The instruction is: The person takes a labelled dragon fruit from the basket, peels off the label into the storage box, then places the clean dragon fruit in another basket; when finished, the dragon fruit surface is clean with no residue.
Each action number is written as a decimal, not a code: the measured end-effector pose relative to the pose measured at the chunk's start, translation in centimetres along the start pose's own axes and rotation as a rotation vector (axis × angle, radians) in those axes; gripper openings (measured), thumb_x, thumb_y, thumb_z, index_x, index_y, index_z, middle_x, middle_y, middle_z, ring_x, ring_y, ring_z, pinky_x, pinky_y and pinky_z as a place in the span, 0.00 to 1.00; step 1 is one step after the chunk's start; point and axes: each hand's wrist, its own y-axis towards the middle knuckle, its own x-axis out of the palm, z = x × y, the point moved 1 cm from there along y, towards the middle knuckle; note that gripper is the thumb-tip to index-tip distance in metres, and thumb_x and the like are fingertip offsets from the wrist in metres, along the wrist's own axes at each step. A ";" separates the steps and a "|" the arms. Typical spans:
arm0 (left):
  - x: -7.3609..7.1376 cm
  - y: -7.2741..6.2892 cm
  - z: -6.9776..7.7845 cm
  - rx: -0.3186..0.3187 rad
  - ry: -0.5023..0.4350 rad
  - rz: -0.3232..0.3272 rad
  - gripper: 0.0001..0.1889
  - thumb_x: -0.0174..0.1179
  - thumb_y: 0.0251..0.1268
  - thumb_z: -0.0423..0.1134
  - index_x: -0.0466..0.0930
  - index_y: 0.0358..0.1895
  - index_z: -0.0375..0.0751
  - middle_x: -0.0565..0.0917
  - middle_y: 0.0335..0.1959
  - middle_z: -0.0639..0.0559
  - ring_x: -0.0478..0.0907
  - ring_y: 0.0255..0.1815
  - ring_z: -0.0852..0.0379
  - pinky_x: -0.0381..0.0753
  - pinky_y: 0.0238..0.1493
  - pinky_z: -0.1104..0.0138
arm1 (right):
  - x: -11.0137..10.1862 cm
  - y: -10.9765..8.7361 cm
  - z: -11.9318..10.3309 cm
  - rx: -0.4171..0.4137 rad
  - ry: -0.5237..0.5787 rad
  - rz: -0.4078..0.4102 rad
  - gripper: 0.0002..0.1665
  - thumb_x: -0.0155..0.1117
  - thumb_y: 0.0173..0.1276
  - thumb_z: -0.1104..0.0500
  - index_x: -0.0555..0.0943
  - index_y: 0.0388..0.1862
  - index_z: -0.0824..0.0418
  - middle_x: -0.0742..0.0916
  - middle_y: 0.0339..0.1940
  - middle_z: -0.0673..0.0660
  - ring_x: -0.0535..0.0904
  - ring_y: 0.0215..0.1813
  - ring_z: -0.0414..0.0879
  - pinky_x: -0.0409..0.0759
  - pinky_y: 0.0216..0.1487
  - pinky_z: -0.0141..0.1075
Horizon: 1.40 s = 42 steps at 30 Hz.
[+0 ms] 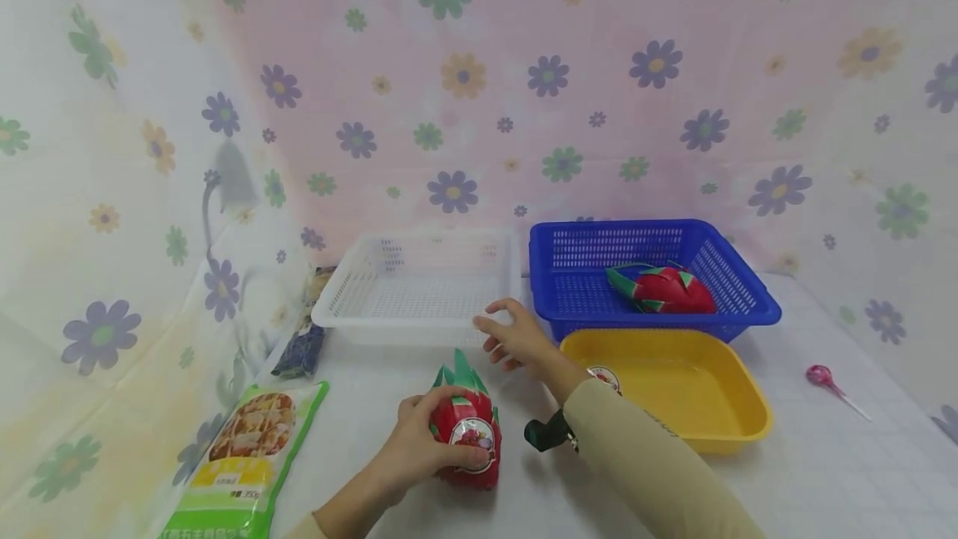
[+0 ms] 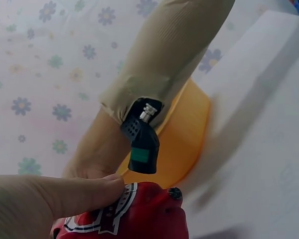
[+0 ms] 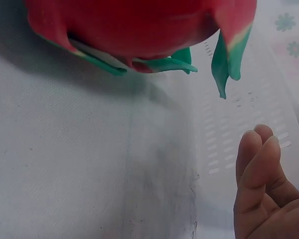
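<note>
My left hand (image 1: pixel 410 443) grips a red dragon fruit (image 1: pixel 471 437) with green leaf tips and a round label, close over the white table. The thumb lies across the label, and in the left wrist view the red body (image 2: pixel 154 214) shows below it. Beyond the fruit, my right hand (image 1: pixel 516 341) is raised with relaxed, slightly bent fingers and holds nothing. It is near the front right corner of a white basket (image 1: pixel 407 323). From the right wrist, the hand (image 3: pixel 269 194) appears apart from the fruit's green tips.
Right of the white basket stands a blue basket (image 1: pixel 651 324) holding another dragon fruit (image 1: pixel 674 289). A yellow basin (image 1: pixel 748 406) sits before it, partly behind my right sleeve. A lollipop (image 1: pixel 823 378) lies far right. At left are a green food bag (image 1: pixel 247 456) and a dark packet (image 1: pixel 301 352).
</note>
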 end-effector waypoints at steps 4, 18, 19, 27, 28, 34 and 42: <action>0.1 0.1 0.1 0.002 -0.005 0.022 0.43 0.80 0.41 0.46 0.69 0.65 0.56 0.56 0.69 0.31 0.65 0.64 0.31 0.86 0.43 0.46 | 0.1 0.1 -0.1 -0.010 0.000 -0.003 0.36 0.63 0.67 0.38 0.66 0.67 0.52 0.87 0.40 0.65 0.84 0.32 0.52 0.85 0.32 0.42; 0.4 0.5 -0.4 0.054 -0.006 0.019 0.43 0.78 0.44 0.52 0.68 0.68 0.56 0.57 0.71 0.35 0.64 0.65 0.33 0.85 0.48 0.45 | 0.3 0.2 -0.1 -0.004 0.020 -0.002 0.32 0.63 0.67 0.38 0.68 0.65 0.48 0.87 0.39 0.65 0.85 0.37 0.59 0.83 0.29 0.37; 0.4 0.4 -0.4 0.059 0.000 0.015 0.44 0.77 0.45 0.53 0.67 0.69 0.56 0.57 0.71 0.35 0.64 0.65 0.33 0.84 0.49 0.44 | 0.3 0.2 -0.1 -0.006 0.019 -0.004 0.32 0.63 0.67 0.38 0.68 0.65 0.48 0.87 0.40 0.66 0.85 0.37 0.59 0.83 0.29 0.38; 0.2 -0.3 -0.2 0.114 0.032 -0.022 0.47 0.75 0.50 0.53 0.62 0.75 0.55 0.51 0.75 0.30 0.60 0.69 0.27 0.77 0.58 0.37 | 0.3 0.3 0.0 -0.008 0.012 -0.007 0.34 0.63 0.67 0.38 0.67 0.66 0.48 0.87 0.43 0.68 0.85 0.39 0.60 0.85 0.32 0.39; 0.2 -0.4 -0.2 0.117 0.032 -0.026 0.47 0.75 0.50 0.53 0.61 0.75 0.56 0.51 0.75 0.30 0.60 0.69 0.26 0.76 0.58 0.37 | 0.2 0.3 0.0 -0.008 0.011 -0.007 0.34 0.63 0.67 0.37 0.67 0.66 0.48 0.86 0.44 0.68 0.85 0.40 0.61 0.85 0.32 0.40; 0.2 -0.3 -0.2 0.130 0.040 -0.056 0.45 0.75 0.50 0.51 0.64 0.73 0.60 0.47 0.76 0.29 0.60 0.69 0.25 0.79 0.55 0.38 | 0.2 0.3 0.3 -0.013 -0.006 -0.014 0.36 0.62 0.66 0.36 0.66 0.68 0.50 0.86 0.45 0.68 0.85 0.40 0.61 0.85 0.34 0.42; 0.6 0.3 -0.6 0.125 0.038 -0.066 0.42 0.75 0.50 0.53 0.66 0.71 0.61 0.50 0.76 0.29 0.61 0.68 0.25 0.79 0.53 0.37 | 0.0 0.1 0.2 0.003 -0.006 -0.012 0.35 0.62 0.67 0.37 0.65 0.68 0.47 0.86 0.44 0.68 0.85 0.41 0.61 0.85 0.32 0.39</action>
